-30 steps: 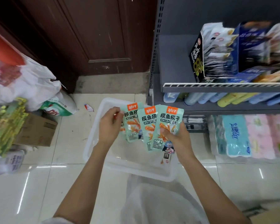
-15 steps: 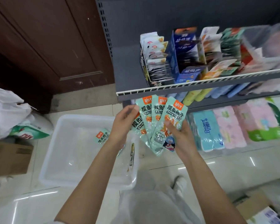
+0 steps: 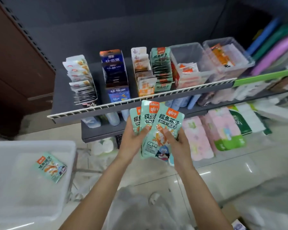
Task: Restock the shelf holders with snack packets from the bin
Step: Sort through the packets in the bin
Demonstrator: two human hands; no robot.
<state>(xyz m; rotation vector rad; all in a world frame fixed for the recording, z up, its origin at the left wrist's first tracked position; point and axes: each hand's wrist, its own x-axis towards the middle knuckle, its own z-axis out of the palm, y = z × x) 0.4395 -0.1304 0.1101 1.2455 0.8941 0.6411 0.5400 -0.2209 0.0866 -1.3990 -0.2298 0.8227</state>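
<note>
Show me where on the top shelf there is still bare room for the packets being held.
Bare shelf lies left of the white packet row, and a strip runs between that row and the blue box. The clear tub looks part empty. The green packet holder is packed. Both hands grip the fanned packets.

I hold a fan of mint-green snack packets [image 3: 156, 128] in both hands, my left hand [image 3: 133, 143] gripping one edge and my right hand [image 3: 178, 145] the other, just below the shelf rail [image 3: 140, 97]. One packet [image 3: 51, 166] (same design) lies in the white bin [image 3: 32, 146].
</note>
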